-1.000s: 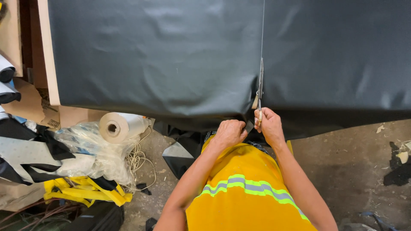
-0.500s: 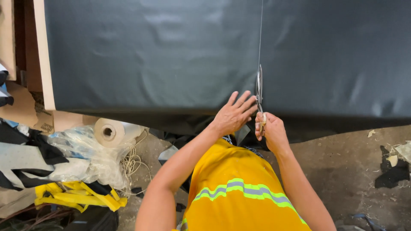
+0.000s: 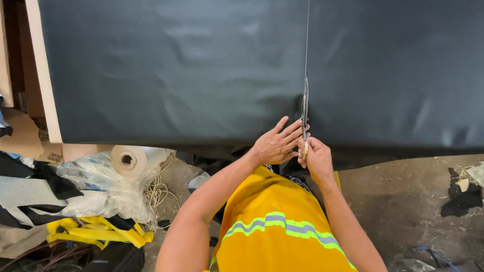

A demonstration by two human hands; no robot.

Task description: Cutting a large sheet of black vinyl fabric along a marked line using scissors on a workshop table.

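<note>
Fabric (image 3: 176, 75): dark sheet spread flat over table, slit from near edge.
Scissors (image 3: 304, 108): upright in slit, blades pointing away.

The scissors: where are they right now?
In the head view, the scissors stand just right of centre on the dark sheet, blades pointing away along a thin line, held in the right hand, left hand flat beside them.

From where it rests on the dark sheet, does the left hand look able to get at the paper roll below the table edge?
Probably yes. The left hand lies flat on the sheet, holding nothing, and the roll sits uncovered down to its left, nothing between.
</note>
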